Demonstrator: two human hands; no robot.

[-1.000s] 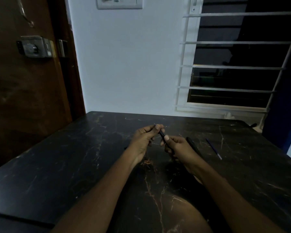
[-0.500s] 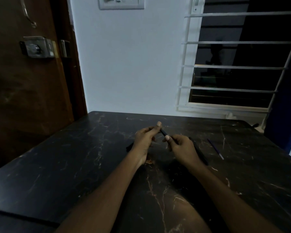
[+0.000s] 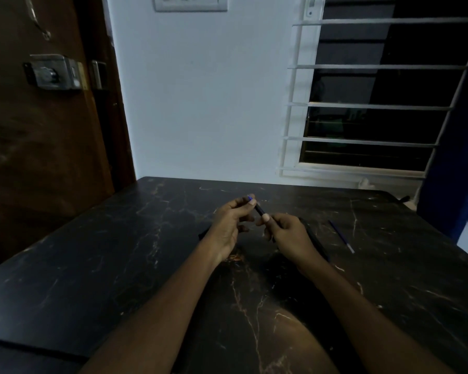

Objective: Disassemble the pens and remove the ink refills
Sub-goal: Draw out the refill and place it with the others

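Observation:
Both hands hold one dark pen (image 3: pixel 260 209) above the middle of the black marble table (image 3: pixel 119 265). My left hand (image 3: pixel 227 225) pinches its far end, where a bit of blue shows at the fingertips. My right hand (image 3: pixel 287 236) grips the near part of the barrel, thumb on top. Another dark pen (image 3: pixel 315 240) lies on the table just right of my right hand, partly hidden by it. A thin blue ink refill (image 3: pixel 341 236) lies loose further right. A small dark piece (image 3: pixel 203 233) peeks out left of my left wrist.
The table's far edge meets a white wall. A wooden door with a metal lock (image 3: pixel 52 72) stands at the left. A barred window (image 3: pixel 376 103) is at the back right.
My hands have drawn slightly apart along the pen, and a blue tip now shows at my left fingertips. The loose refill and the other pen lie unmoved.

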